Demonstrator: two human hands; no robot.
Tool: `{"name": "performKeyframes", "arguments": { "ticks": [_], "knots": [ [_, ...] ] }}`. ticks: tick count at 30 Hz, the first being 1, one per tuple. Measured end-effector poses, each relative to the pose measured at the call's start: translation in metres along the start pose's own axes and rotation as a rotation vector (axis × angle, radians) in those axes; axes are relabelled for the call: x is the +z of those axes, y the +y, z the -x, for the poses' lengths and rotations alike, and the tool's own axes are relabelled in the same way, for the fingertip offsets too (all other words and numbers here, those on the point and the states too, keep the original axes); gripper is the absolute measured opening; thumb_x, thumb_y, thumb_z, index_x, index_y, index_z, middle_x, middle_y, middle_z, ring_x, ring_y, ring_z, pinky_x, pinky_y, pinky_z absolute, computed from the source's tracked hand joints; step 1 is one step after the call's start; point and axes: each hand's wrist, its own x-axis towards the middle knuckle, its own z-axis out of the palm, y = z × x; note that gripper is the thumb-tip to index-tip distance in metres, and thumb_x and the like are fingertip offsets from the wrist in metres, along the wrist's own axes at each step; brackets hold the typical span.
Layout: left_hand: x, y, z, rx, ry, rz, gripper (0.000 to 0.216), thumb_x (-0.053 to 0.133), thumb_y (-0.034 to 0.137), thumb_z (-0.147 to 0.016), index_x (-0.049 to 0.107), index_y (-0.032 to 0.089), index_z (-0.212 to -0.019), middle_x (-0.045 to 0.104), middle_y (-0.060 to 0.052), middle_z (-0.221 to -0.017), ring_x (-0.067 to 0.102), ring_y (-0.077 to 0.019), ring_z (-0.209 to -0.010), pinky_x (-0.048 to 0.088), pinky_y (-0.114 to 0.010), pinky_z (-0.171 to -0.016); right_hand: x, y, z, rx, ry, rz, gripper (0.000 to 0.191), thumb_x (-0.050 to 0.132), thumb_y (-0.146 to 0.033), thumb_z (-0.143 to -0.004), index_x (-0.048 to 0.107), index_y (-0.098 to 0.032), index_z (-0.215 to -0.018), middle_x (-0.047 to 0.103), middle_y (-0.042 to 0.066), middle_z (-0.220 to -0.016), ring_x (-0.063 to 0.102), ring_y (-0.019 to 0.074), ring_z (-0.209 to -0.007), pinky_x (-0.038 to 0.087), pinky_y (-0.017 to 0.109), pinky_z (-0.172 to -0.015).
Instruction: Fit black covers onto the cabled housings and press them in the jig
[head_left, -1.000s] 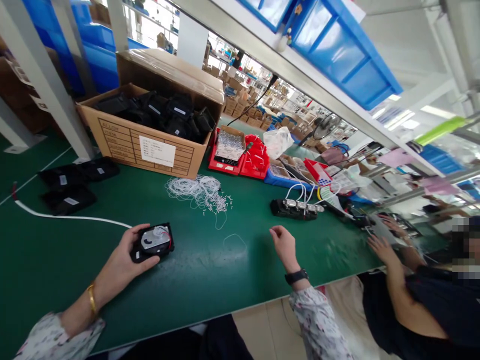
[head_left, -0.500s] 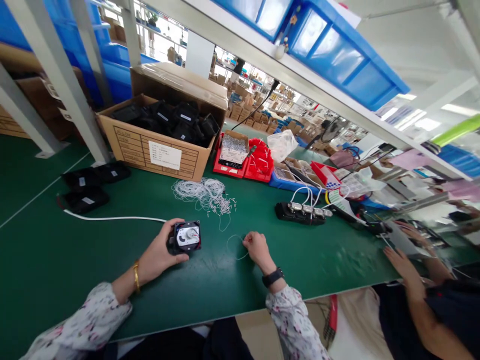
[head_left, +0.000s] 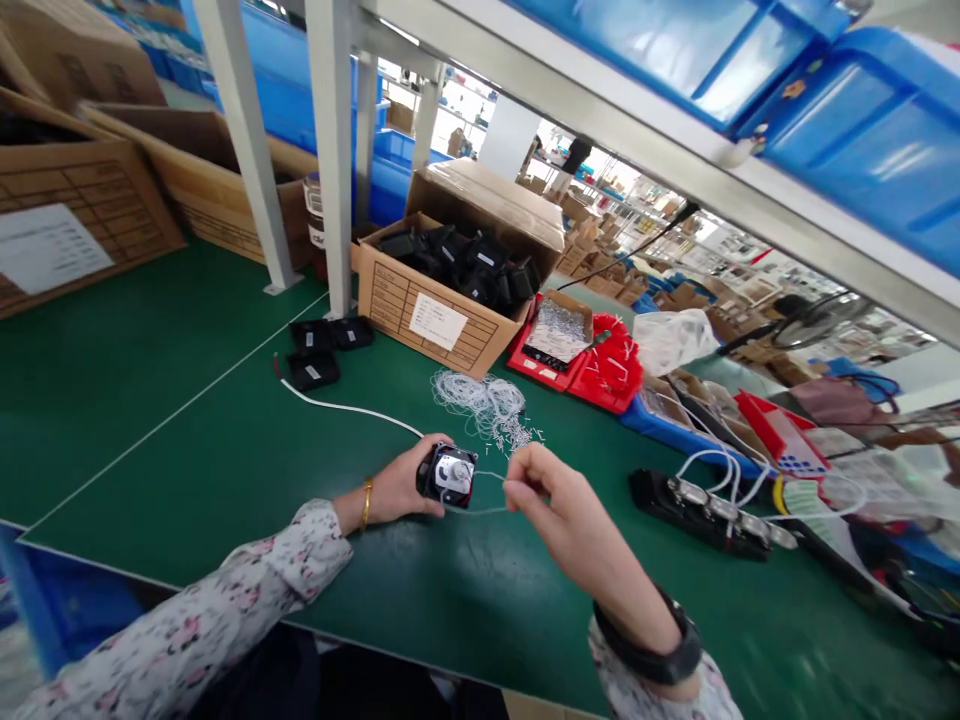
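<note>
My left hand is wrapped round a small black housing with a white and silver mechanism showing in its open face. A white cable runs from the housing to the left across the table. To its right, my right hand pinches a thin clear cord, whose loop reaches across to the housing. Whether the cord is fixed to the mechanism I cannot tell. Behind my hands lies a tangle of the same thin cord, with many small white pins scattered beside it.
A cardboard box of black housings stands at the back, with several black housings on the table left of it. Red trays hold small parts. At right lies a black bar with metal clamps. Blue bins sit on the shelf overhead.
My right hand has risen and brought the cord loop over to the housing in my left hand. The view has turned left, so the co-worker's hands are out of sight.
</note>
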Motion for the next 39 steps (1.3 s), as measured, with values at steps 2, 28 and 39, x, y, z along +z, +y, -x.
{"name": "performKeyframes", "arguments": {
  "ticks": [2,28,39],
  "knots": [
    [-0.002,-0.001,0.0,0.021,-0.004,-0.036,0.077,0.079,0.028,-0.055,0.038,0.018,-0.119,0.054,-0.006,-0.111,0.054,-0.0235,-0.102,0.044,-0.033,-0.088,0.027,-0.004,-0.012,-0.012,-0.054,0.028,0.008,0.046,-0.02,-0.08,0.045,-0.023,-0.073,0.055,-0.001,-0.065,0.05,0.0149,-0.058,0.035,0.025,-0.055],
    [-0.009,-0.007,-0.002,0.012,-0.032,-0.084,0.08,0.081,0.02,-0.054,0.038,0.019,-0.122,0.053,-0.006,-0.114,0.052,-0.0227,-0.106,0.043,-0.033,-0.091,0.032,0.057,-0.064,-0.084,-0.069,0.254,0.011,0.049,-0.01,-0.079,0.046,-0.019,-0.072,0.051,-0.002,-0.071,0.046,0.0129,-0.067,0.033,0.024,-0.062],
    [-0.006,-0.016,0.005,-0.012,0.101,-0.293,0.094,0.077,0.031,-0.061,0.025,0.018,-0.138,0.036,-0.012,-0.14,0.032,-0.0265,-0.13,0.024,-0.039,-0.109,0.041,0.05,-0.083,-0.12,-0.099,0.375,0.015,0.053,-0.006,-0.076,0.047,-0.018,-0.071,0.053,-0.002,-0.073,0.047,0.0123,-0.069,0.033,0.023,-0.063]
  ]
}}
